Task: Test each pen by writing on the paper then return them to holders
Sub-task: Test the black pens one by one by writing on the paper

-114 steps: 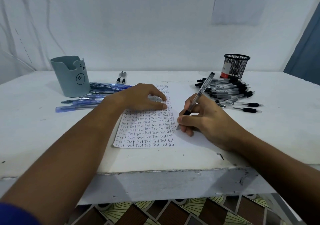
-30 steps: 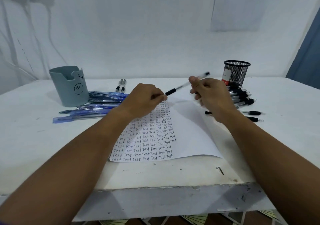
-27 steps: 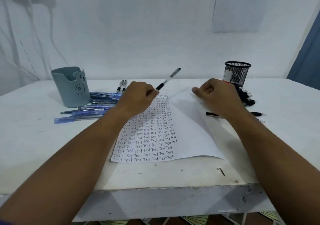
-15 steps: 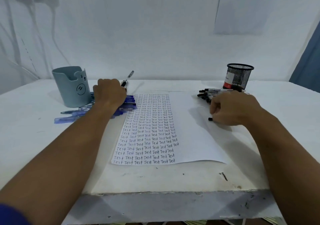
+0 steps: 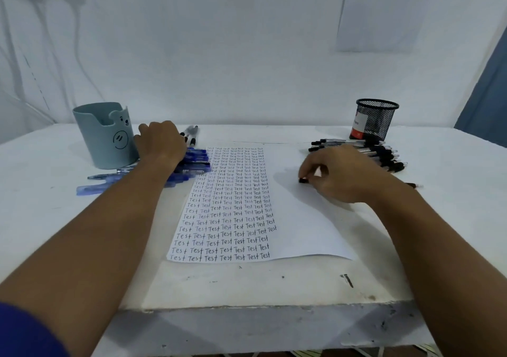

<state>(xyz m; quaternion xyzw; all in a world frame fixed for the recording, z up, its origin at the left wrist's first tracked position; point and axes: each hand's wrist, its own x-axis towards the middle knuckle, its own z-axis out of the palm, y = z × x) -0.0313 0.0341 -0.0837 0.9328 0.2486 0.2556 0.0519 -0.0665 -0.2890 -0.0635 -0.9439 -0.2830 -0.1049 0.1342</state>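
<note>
A white paper [image 5: 304, 219] filled with rows of "Test" lies in the middle of the table. My left hand [image 5: 162, 144] is at the back left beside the grey-blue bear holder [image 5: 105, 137], its curled fingers mostly hidden, holding a black pen [image 5: 192, 132] down by two other black pens. Blue pens [image 5: 196, 161] lie heaped under my left wrist. My right hand [image 5: 340, 176] rests on the paper's right edge and pinches another black pen [image 5: 303, 180] that lies beneath it. Behind it is a pile of black pens [image 5: 370, 152] in front of the black mesh holder [image 5: 375, 120].
The white table [image 5: 247, 288] ends in a front edge close to me. A wall rises right behind both holders. A small dark screw [image 5: 347, 279] lies near the front right of the table. A blue curtain [image 5: 485, 90] hangs at the far right.
I finished writing with my right hand and passed the black pen to my left, which carried it back left beside the bear holder. My right hand reached down and pinched another black pen.
</note>
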